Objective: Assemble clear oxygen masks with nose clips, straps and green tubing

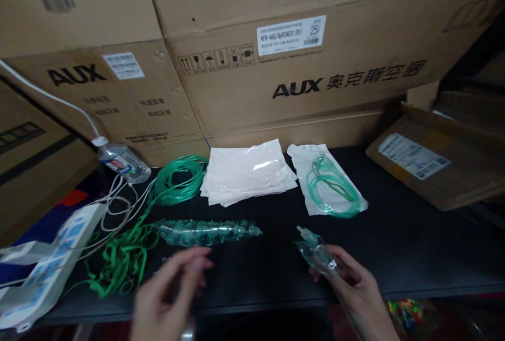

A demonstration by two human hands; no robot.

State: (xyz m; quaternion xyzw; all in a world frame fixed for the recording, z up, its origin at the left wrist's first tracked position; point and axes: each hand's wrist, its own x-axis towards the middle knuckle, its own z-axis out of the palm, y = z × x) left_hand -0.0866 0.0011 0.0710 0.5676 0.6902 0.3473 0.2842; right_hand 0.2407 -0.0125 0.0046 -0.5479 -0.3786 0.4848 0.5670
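My right hand (357,286) is closed around a clear, green-tinted oxygen mask (319,257), whose connector points up and to the left. Loosely curled, my left hand (171,288) hovers in front of a row of nested clear green masks (209,231), apart from them, with nothing visible in its fingers. Left of that row lies a tangle of green elastic straps (122,257). Behind the straps rests a coil of green tubing (179,180). A stack of white pouches (246,170) sits at the back middle. Beside it, a pouch (315,188) bears a loop of green tubing (335,193).
Large AUX cartons (232,99) form a wall behind the black table (272,278). A white power strip (59,262) with cables runs along the left, near a tilted plastic bottle (124,162). At the right stands a smaller opened carton (437,157).
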